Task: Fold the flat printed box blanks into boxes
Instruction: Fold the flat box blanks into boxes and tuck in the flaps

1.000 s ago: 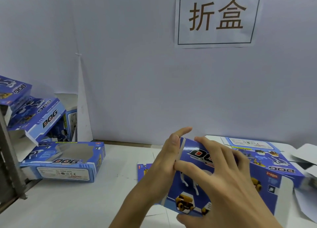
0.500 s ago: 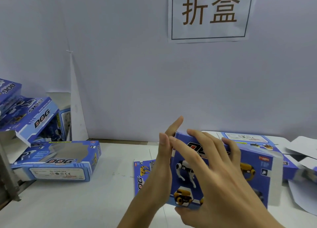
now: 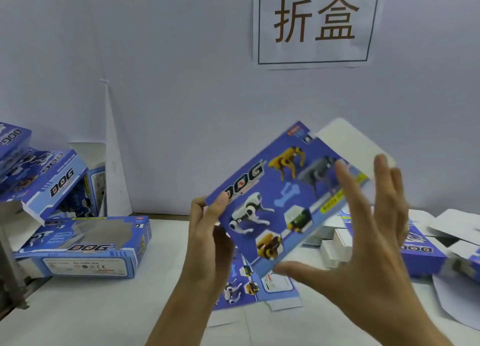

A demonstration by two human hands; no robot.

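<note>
Held box: a blue printed cardboard box (image 3: 272, 205) with robot dogs and "DOG" lettering, lifted above the desk and tilted, its white end flap (image 3: 353, 145) sticking up at the far right.
Left hand: the left hand (image 3: 207, 236) has its grip clamped on the box's lower left corner, thumb on the printed face, fingers behind.
Right hand: the right hand (image 3: 363, 231) is spread, fingers apart and straight, palm towards the box's right side; blur hides whether it touches.
Desk: a white desk (image 3: 91, 306) against a pale wall.
Under the hands: a flat blue printed blank (image 3: 249, 288) lying on the desk.
Left side: a folded blue box with a window (image 3: 85, 244), with more blue boxes (image 3: 52, 182) heaped behind it.
Right side: a stack of flat blanks (image 3: 420, 252).
Wall: a white paper sign with two brown characters (image 3: 315, 20).
</note>
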